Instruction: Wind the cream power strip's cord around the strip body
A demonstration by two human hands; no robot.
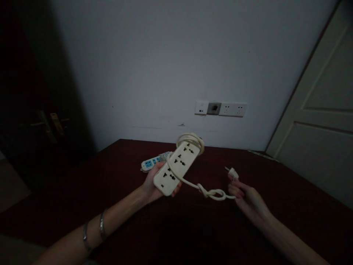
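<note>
A white power strip (178,165) with several sockets is tilted in my left hand (153,182), whose fingers wrap round its lower end. Its cream cord (190,137) loops round the strip's far end, crosses its face and runs right, with a loose knot (216,194) in it. My right hand (244,191) is closed on the plug (233,173) and the cord just behind it, the prongs pointing left. Behind my left hand, a second power strip (149,163) with blue sockets lies on the dark red table (193,228), partly hidden.
A row of wall sockets (231,109) sits above the table's back edge, with a grey outlet plate (214,108) among them. A white panelled door (325,110) stands at the right. On the left is a dark door with a brass handle (57,123).
</note>
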